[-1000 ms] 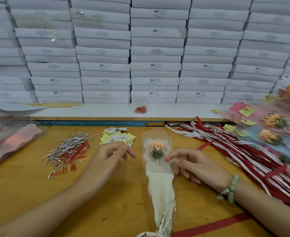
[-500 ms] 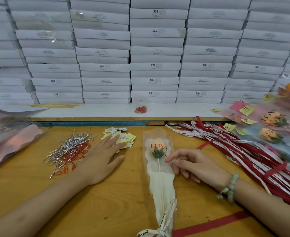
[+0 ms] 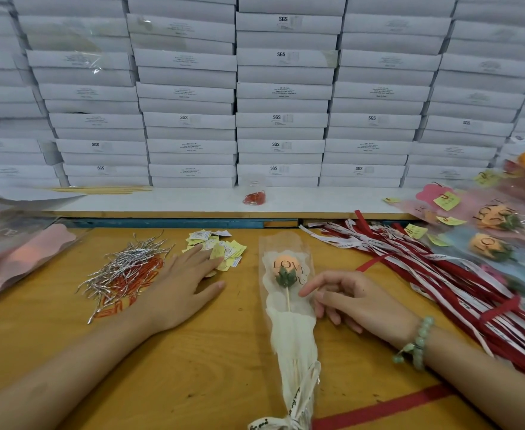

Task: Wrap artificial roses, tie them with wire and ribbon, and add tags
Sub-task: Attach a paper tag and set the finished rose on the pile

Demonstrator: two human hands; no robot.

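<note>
- While the wires (image 3: 124, 271) lie just to its left, the left hand (image 3: 180, 287) rests flat on the table (image 3: 224, 352), fingers straight and slightly spread, tips touching the tags (image 3: 220, 248).
- Tags sit directly ahead of those fingertips, left of the rose; the left hand is plainly nearer.
- Rose (image 3: 289, 293), wrapped, lies between the hands, long axis running away from the person, bloom far, bow (image 3: 289, 425) near.
- Right hand (image 3: 354, 302): fingers loosely curled, gripping nothing, index tip at the wrapper edge beside the stem.
- Judgement: picking up a tag comes next.
</note>
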